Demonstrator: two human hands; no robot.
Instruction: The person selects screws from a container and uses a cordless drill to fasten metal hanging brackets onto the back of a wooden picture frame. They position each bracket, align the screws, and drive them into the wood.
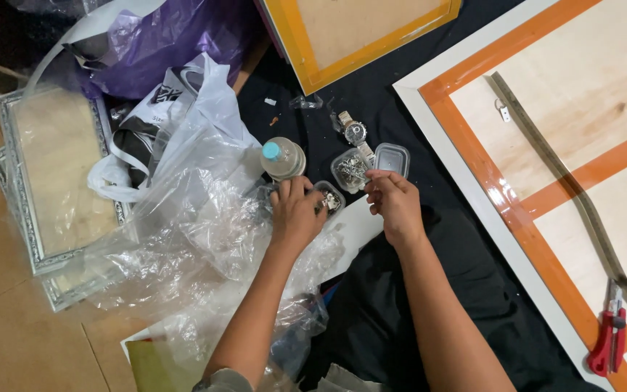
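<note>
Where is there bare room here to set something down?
Two free patches: the tan floor along the left edge, beside the silver frames, and the plywood back of the large white frame, between its orange tape strips. It is crowded around both hands: left hand on a small container, right hand by a lidded container, wristwatch, bottle and crumpled plastic.

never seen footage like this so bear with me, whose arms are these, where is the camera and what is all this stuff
There is no machine here. The one picture comes from a camera worn on a person's head, looking down at their own bare hands over a black cloth. The left hand rests on a small clear box of metal bits; the right hand is pinched beside a second open box and its lid. Nearby lie a wristwatch, a blue-capped bottle, crumpled clear plastic, silver picture frames, a large white-edged frame back and red pliers.
</note>
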